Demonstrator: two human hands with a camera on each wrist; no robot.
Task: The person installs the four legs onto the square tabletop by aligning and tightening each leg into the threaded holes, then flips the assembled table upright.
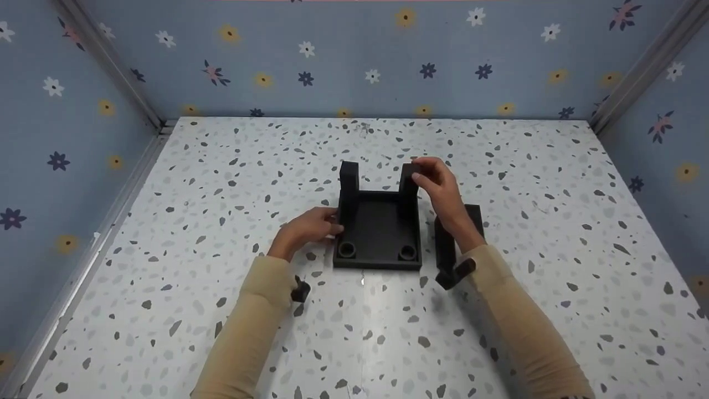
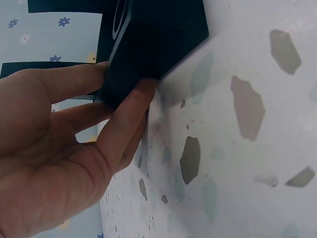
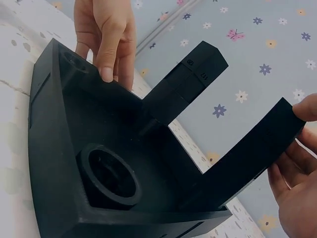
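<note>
A black square tray-like base (image 1: 378,265) with raised walls lies on the table. Round sockets (image 3: 110,176) fill its two near corners. From the far corners rise two black square legs, the left leg (image 1: 349,185) and the right leg (image 1: 409,183). My left hand (image 1: 309,224) holds the left wall, thumb at the rim and fingers low on the outside. With thumb and fingers, my right hand (image 1: 441,183) pinches the top of the right leg; in the right wrist view this leg (image 3: 247,148) stands in its corner. Small markings show on the left leg (image 3: 190,74).
To the right of the base, partly beneath my right forearm, lie loose black bar-shaped pieces (image 1: 445,249). The speckled white table (image 1: 221,221) is bordered by flower-patterned blue walls (image 1: 354,61) at the back and sides. A small black device (image 1: 301,290) sits on my left wrist.
</note>
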